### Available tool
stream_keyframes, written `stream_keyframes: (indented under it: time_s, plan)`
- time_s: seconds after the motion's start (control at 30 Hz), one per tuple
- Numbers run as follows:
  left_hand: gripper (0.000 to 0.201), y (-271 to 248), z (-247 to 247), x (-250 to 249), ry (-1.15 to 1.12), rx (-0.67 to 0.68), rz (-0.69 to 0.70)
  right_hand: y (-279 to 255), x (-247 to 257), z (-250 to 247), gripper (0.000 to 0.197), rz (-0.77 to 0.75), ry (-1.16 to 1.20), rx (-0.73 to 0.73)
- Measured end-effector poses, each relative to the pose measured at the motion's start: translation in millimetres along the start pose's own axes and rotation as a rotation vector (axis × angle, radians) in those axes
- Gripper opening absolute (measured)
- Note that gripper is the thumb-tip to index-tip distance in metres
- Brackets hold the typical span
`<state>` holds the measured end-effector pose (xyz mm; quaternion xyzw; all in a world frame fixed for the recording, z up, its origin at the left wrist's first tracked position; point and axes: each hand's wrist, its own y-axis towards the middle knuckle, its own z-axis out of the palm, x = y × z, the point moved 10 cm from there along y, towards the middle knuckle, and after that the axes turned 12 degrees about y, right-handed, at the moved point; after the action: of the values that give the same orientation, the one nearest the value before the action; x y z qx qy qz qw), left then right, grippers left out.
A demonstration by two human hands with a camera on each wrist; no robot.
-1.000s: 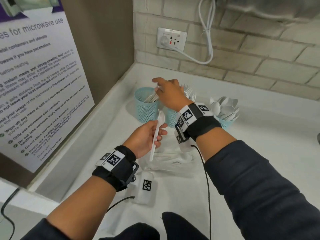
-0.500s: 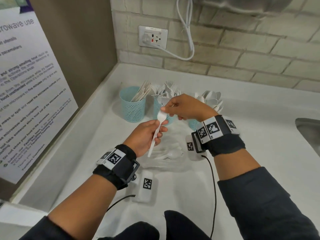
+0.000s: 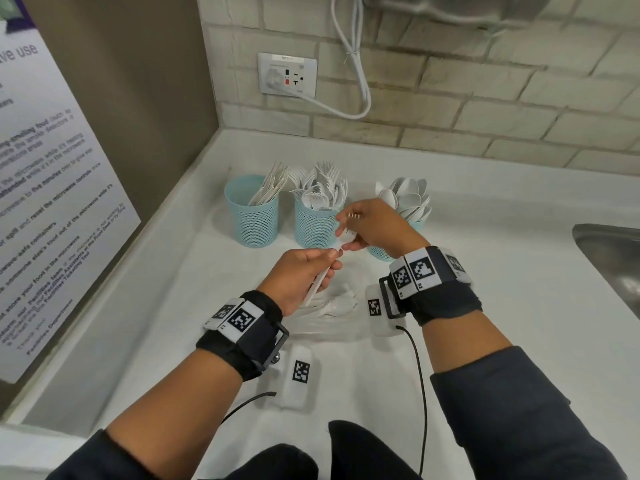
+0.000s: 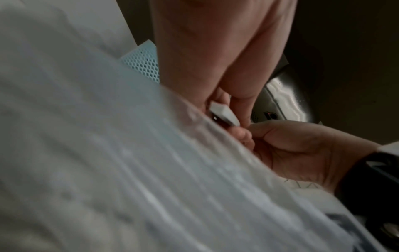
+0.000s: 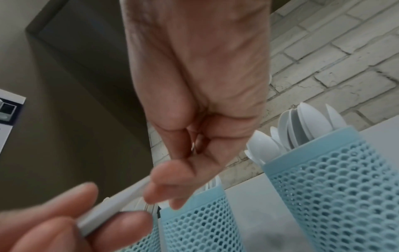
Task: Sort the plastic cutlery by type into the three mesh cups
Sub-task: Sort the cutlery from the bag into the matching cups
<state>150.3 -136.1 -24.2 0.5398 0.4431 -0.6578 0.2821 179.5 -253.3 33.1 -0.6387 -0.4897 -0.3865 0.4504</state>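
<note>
Three light blue mesh cups stand in a row. The left cup holds knives, the middle cup forks and the right cup spoons. A white plastic fork is held in front of the middle cup. My left hand grips its handle. My right hand pinches its head end, and the tines stick out past the fingers. In the right wrist view the fork handle runs from my left fingers up into my right hand, beside the spoon cup.
A small pile of white cutlery lies in clear wrap on the white counter, under my hands. A wall with a poster closes the left side and a tiled wall with a socket the back. A steel sink lies at the right.
My right hand has come back from the left cup and has taken hold of the fork's head. The left hand still holds the handle, a little higher and nearer the cups.
</note>
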Motion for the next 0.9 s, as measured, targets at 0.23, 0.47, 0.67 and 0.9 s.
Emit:
stream_keyframes:
  time_s: [0.23,0.47,0.67,0.9]
  plan:
    - [0.015,3.1,-7.7,0.8,0.215,-0.056,0.030,-7.9,36.0,-66.2,0.021,-0.312,0.072,-0.488]
    - [0.042,0.8,8.0,22.6,1.256,0.136,0.060,-39.1,91.3,-93.9,0.019,-0.705,0.177,-0.841]
    - [0.050,-2.5,10.4,28.6,1.422,0.172,0.064,-30.1,117.9,-54.2,0.023,-0.903,-0.080,-0.747]
    - [0.045,-1.6,6.5,32.4,1.431,0.180,0.034,39.0,82.1,-3.7,0.028,-0.593,-0.484,-0.369]
